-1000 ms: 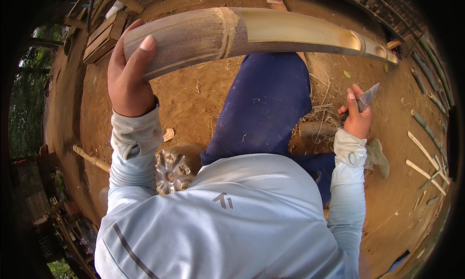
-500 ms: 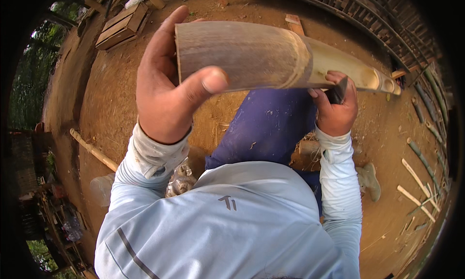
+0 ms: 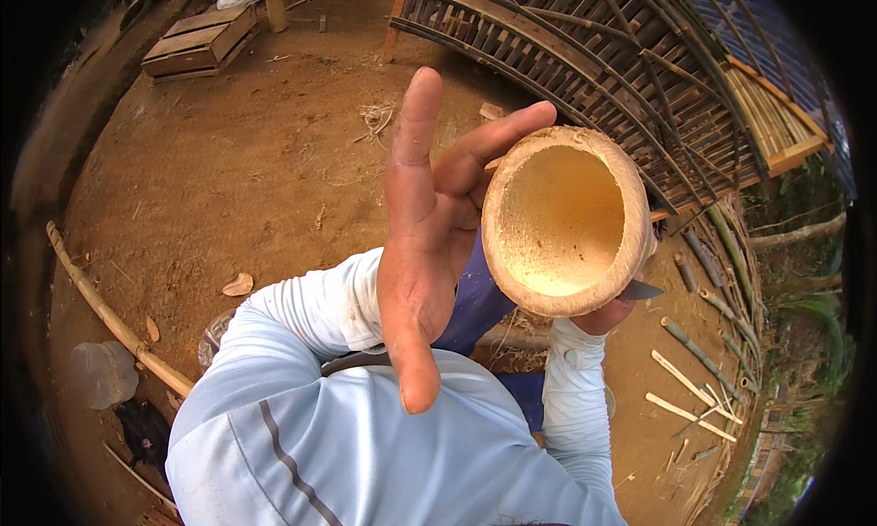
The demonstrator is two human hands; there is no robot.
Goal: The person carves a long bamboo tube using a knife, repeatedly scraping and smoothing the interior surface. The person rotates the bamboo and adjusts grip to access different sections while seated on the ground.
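A thick bamboo tube [image 3: 630,193] is turned end-on, so its round cut mouth and pale hollow inside face up toward me. My left hand [image 3: 422,229] is open beside the rim, fingers and thumb spread wide. Its fingertips reach the tube's far left side; whether they press on it I cannot tell. Below and behind the tube, my right hand [image 3: 605,320] is mostly hidden, closed and supporting it. A dark pointed knife blade [image 3: 642,291] juts out to the right from that hand; its handle is out of sight.
A slatted bamboo structure [image 3: 585,60] stands at the far right. Cut bamboo poles and pale strips [image 3: 694,394] lie on the dirt floor [image 3: 247,179] to the right. On the left are a long pole [image 3: 114,320], a plastic jug [image 3: 104,374] and a wooden crate [image 3: 196,44].
The bamboo tube has swung from lying crosswise to pointing its open end at me. My left hand has moved right and opened from around that end. The right hand is now mostly covered.
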